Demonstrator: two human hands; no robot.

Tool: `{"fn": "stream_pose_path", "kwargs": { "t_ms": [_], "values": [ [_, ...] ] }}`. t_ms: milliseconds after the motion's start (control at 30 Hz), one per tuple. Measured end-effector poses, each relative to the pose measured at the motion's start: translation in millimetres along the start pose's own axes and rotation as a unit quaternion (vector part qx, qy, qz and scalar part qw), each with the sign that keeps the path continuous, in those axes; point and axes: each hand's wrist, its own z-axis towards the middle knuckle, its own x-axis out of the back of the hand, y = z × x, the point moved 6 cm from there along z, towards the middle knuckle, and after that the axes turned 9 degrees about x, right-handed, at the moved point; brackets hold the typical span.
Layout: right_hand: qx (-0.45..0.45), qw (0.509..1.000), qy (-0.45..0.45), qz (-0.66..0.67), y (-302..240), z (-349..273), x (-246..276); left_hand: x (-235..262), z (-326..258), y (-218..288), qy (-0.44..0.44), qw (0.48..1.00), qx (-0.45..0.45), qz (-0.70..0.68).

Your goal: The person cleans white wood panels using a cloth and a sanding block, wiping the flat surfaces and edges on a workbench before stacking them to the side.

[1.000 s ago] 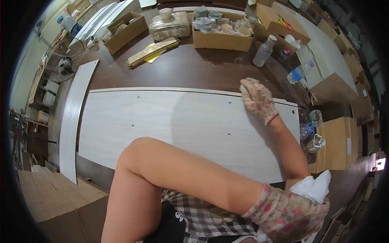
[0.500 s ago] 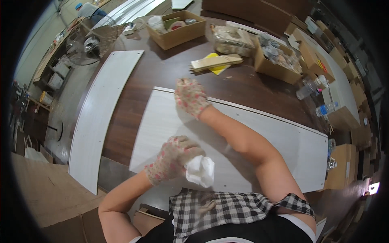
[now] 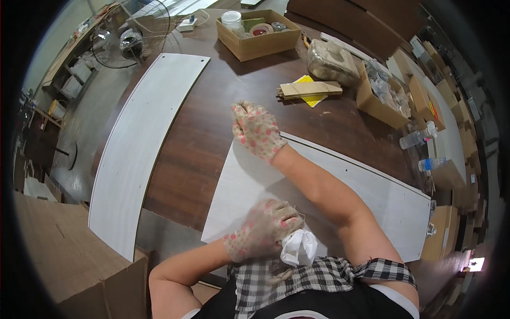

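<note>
My left hand (image 3: 264, 229), in a beige glove with pink dots, is closed on a crumpled white cloth (image 3: 299, 248). It is low over the near left part of a wide white panel (image 3: 366, 204), close to my checked apron. My right hand (image 3: 258, 130), gloved alike, is curled into a fist at the panel's far left corner and covers that corner. Whatever lies inside its fingers is hidden. Part of the panel's surface is behind my right forearm.
Left of the wide panel lies a long narrow white panel (image 3: 141, 143) on the brown table (image 3: 186, 175). Farther back are a carton of tapes (image 3: 257, 45), wooden strips (image 3: 311, 89) and a carton of plastic bags (image 3: 380, 98). Bottles (image 3: 417, 138) stand at right, a fan (image 3: 130, 42) at far left.
My left hand, with the white cloth, has moved right and closer to my body. My right fist stays at the panel's far left corner. The whole view has shifted somewhat.
</note>
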Motion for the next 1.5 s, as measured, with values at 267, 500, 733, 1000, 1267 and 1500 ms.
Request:
{"fn": "stream_pose_path", "kwargs": {
  "t_ms": [267,500,733,1000,1267,1500],
  "values": [
    [-0.093,0.994,-0.049,-0.008,80.8,-100.7,51.3,1.3,17.0,-3.4,-0.046,0.998,0.044,0.023],
    [-0.043,0.996,0.040,-0.069,96.3,-130.8,65.0,-2.3,27.0,-17.8,-0.076,0.991,0.091,0.060],
    [-0.082,0.988,0.001,-0.132,135.6,-179.9,111.3,9.8,100.8,-18.7,-0.071,0.984,0.102,0.126],
    [-0.358,0.884,-0.097,-0.285,291.4,-408.0,247.6,-68.0,220.9,1.6,0.019,0.970,0.016,0.243],
    [-0.143,0.980,0.022,-0.139,250.1,-349.4,237.9,-121.4,270.8,7.3,-0.014,0.937,0.122,0.326],
    [-0.202,0.955,-0.071,-0.207,319.8,-440.4,273.4,-111.8,260.5,-22.4,0.112,0.922,0.091,0.359]
  ]
}}
